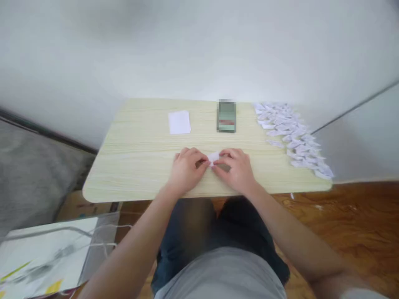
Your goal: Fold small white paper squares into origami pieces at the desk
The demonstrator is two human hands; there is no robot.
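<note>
Pale wood-grain table (134,166) stands against white wall (187,54). Left hand (188,169) and right hand (237,169) nearly meet, each pinching one side of a small paper piece (214,157), mid-table, toward the near edge. Beyond: square white paper (179,122), left; rectangular object (227,116), pixelated, right. Folded papers (301,143) cluster at the table's right end.

On the pale counter (134,160), which has a wood-like grain and rounded front corners, there lie a white square paper (179,122), to its right a rectangular object (226,112) with a blurred greenish face, and, along the right end, many crowded folded white pieces (283,126).
</note>
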